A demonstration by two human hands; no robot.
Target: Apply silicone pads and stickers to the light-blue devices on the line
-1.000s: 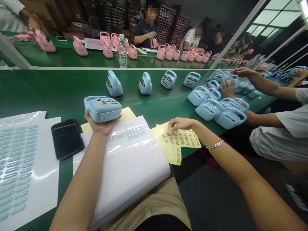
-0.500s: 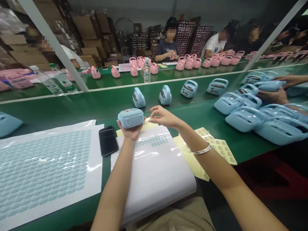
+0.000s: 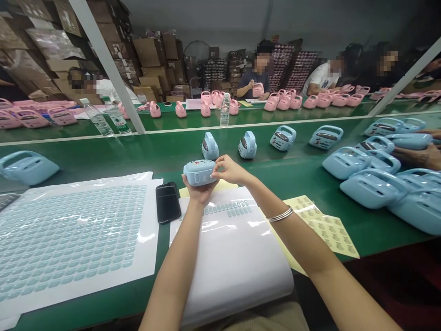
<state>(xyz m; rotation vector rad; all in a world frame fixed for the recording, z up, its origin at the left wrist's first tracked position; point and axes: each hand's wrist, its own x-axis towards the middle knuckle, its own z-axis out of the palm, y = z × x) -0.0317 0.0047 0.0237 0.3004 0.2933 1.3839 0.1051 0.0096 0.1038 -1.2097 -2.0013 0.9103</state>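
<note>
A factory assembly line: a long green conveyor belt (image 3: 103,156) carries rows of blue cases (image 3: 248,145); behind it, workers handle pink cases (image 3: 285,102) before stacked cartons (image 3: 148,50).

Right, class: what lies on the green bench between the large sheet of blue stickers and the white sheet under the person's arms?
A black phone lies flat in that gap, as the head view shows.

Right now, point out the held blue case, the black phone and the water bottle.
blue case (image 3: 198,177), head view, near side wall.
black phone (image 3: 168,202), head view, middle of top face.
water bottle (image 3: 224,114), head view, clear body.
</note>
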